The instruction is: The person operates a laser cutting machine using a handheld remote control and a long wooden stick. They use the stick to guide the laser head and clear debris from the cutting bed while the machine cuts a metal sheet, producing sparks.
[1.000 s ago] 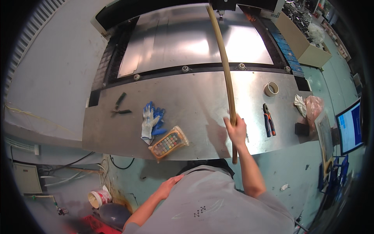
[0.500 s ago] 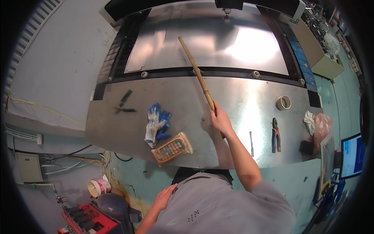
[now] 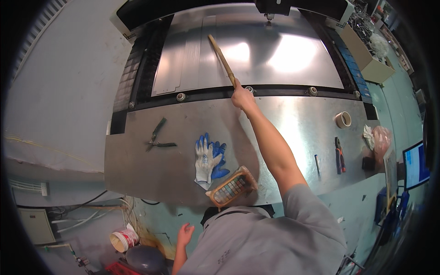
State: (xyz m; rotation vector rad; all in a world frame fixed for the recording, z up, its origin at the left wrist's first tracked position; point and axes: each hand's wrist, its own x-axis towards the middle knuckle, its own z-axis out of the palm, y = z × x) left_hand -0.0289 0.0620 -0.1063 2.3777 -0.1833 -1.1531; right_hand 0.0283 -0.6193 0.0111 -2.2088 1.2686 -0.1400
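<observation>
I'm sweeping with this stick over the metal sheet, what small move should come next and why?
Probably draw the wooden stick back toward you across the metal sheet. The right hand grips its near end with the arm fully stretched, and its far tip lies out on the sheet.

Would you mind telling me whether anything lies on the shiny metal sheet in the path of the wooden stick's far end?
Nothing visible does. The right hand holds the wooden stick, whose far end lies over bare metal sheet; the black machine head sits farther back.
</observation>
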